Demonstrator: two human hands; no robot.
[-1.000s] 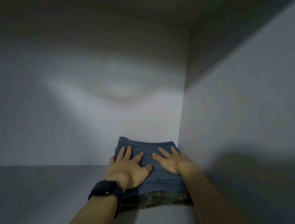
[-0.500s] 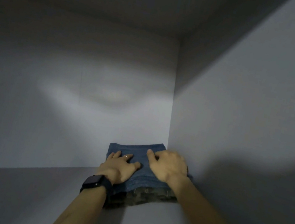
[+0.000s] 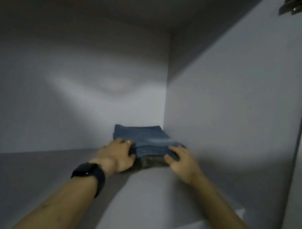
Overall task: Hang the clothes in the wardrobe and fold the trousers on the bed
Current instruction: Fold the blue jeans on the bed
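Lower centre: my left hand point(image 3: 117, 154) and right hand point(image 3: 182, 161) pinch the near corners of folded jeans point(image 3: 146, 136) on the wardrobe shelf point(image 3: 152, 194); soft, weighty denim, probably best held beneath the stack.

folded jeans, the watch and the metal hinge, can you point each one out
folded jeans point(image 3: 146, 135): head view, top blue layer of the stack.
watch point(image 3: 85, 171): head view, dark face on the left wrist.
metal hinge point(image 3: 295, 7): head view, metal plate in the top right corner.
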